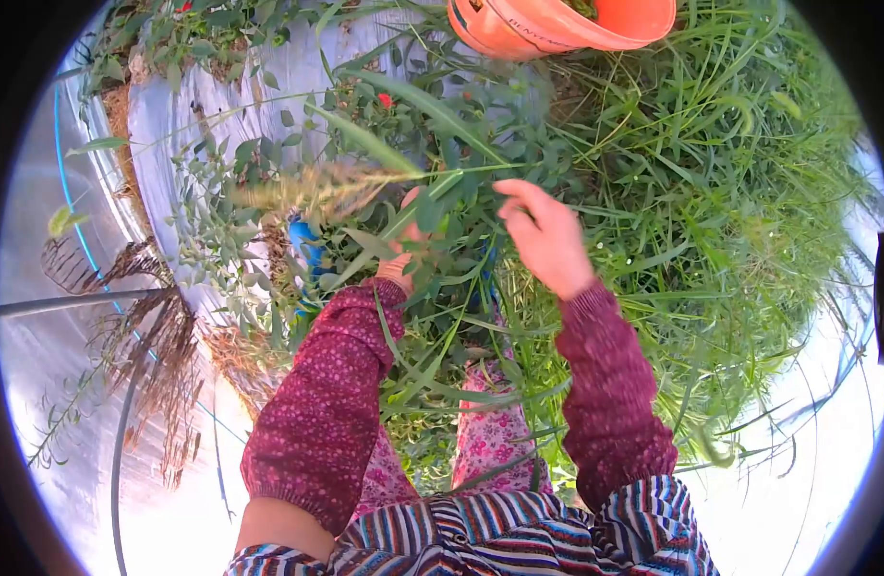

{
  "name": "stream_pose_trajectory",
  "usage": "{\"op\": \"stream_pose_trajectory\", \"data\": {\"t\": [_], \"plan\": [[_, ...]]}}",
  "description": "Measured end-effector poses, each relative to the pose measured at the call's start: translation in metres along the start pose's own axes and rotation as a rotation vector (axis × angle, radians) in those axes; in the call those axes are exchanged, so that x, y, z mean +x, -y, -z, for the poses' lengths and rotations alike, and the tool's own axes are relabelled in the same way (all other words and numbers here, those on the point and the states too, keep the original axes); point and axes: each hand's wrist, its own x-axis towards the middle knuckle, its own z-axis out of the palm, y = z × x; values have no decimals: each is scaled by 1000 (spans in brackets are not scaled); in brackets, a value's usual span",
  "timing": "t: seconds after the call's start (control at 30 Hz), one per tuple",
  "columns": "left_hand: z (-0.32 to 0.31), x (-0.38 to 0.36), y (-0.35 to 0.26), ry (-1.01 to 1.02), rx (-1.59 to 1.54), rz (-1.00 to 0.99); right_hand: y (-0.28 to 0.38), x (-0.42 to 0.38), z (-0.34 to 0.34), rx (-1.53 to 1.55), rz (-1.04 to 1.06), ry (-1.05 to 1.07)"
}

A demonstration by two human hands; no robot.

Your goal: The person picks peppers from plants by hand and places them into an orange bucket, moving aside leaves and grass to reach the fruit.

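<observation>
My left hand [399,261] reaches into a leafy green plant [442,235]; leaves cover most of its fingers, so its grip is hidden. To its right, my right hand [549,240] is raised over the foliage, a little blurred. Its index finger and thumb point left with a gap between them, and no object shows in it. Just beyond both hands, a long grass stalk [461,173] with broad blades crosses the plant. At its left end a brownish seed head [317,190] is smeared by motion. A small red fruit or flower [385,100] shows among the leaves ahead.
An orange bucket [557,27] stands at the top, its contents barely visible. Tall grass [701,211] grows thickly on the right. Pale plastic sheeting [163,154] lies on the left, near dried plant stalks [158,326] and a dark hose or pole [77,301].
</observation>
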Motion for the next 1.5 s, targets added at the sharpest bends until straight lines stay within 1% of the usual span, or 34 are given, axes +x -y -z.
{"op": "stream_pose_trajectory", "data": {"t": [0.07, 0.1, 0.17, 0.27, 0.3, 0.33, 0.4, 0.43, 0.47, 0.57, 0.63, 0.67, 0.73, 0.8, 0.83, 0.87, 0.9, 0.93, 0.97, 1.0, 1.03, 1.07, 1.1, 1.13, 1.2, 1.23, 1.27, 1.3, 1.33, 1.37, 1.4, 1.43, 1.47, 1.5], "plan": [[0, 9, 1, 34, -13, -103, -32, 33, -30, -168, 149, -74], [0, 11, 3, 46, -12, -140, -45, 44, -44, -176, 152, -76], [2, 11, 6, 56, -14, -196, -60, 62, -62, 289, -124, 186], [4, 10, 20, 62, -7, -223, -42, 50, -59, 308, -192, 163], [4, 9, 23, 64, 12, -231, -44, 48, -59, 361, -235, 172], [4, 9, 25, 65, 48, -254, -49, 45, -62, 358, -234, 167], [5, 10, 33, 62, 179, -341, -59, 39, -71, 645, -103, 101], [6, 11, 37, 54, 269, -400, -63, 40, -69, 688, -203, 144], [7, 12, 42, 42, 355, -459, -68, 41, -69, 687, -203, 143], [-3, -6, 21, 0, 305, -453, -73, 40, -70, 719, -146, 93], [-5, -16, 10, -14, 313, -495, -84, 35, -77, 366, 68, -60], [-6, -21, 2, -22, 317, -508, -86, 32, -77, 370, 72, -51], [-13, -33, -18, -153, 953, -705, -65, 19, -69, 303, 64, -192], [-16, -35, -23, -158, 912, -730, -46, 7, -65, 321, 58, -219], [-18, -31, -24, -116, 710, -613, -44, 2, -63, 353, -17, -234], [-19, -29, -24, 12, 280, -428, -44, 0, -62, 385, -93, -245], [-21, -29, -26, 54, -161, -237, -48, 1, -57, 235, 126, -458], [-23, -25, -19, -3, -197, -235, -54, 5, -56, 101, 349, -651], [-22, -24, -7, -70, -232, -227, -42, 0, -47, 314, 231, -581], [-22, -35, -12, -67, -150, -212, -21, -8, -32, 509, 102, -510], [-23, -42, -21, -54, -67, -201, -9, -8, -24, 606, 86, -383], [-21, -38, -16, -82, -63, -199, 3, -8, -19, 693, 70, -259], [-19, -33, -6, -179, 343, -490, 15, -8, -19, 638, 117, -124], [-20, -29, 1, -263, 759, -769, 27, -5, -23, 644, 116, -107], [-24, -23, 9, -212, 762, -702, 54, 8, -42, 482, 140, 209], [-19, -47, -15, -28, 560, -492, 61, 20, -54, 421, 205, 256], [-15, -46, -16, -34, 562, -488, 64, 37, -66, 361, 268, 304], [-8, -41, -17, -18, 572, -580, 61, 57, -74, 426, 201, 266], [-3, -40, -20, -133, 812, -743, 55, 77, -81, 488, 132, 225], [3, -39, -22, -301, 1048, -891, 46, 97, -81, 492, 77, 122], [15, -42, -25, -316, 1160, -864, 35, 115, -76, 492, 23, 15], [30, -49, -30, -329, 1270, -835, 24, 133, -71, 383, -35, -90], [44, -59, -56, -109, 1120, -396, 8, 147, -64, 270, -96, -199], [63, -50, -41, -333, 1032, -922, -22, 160, -52, 257, -104, -219]]}}
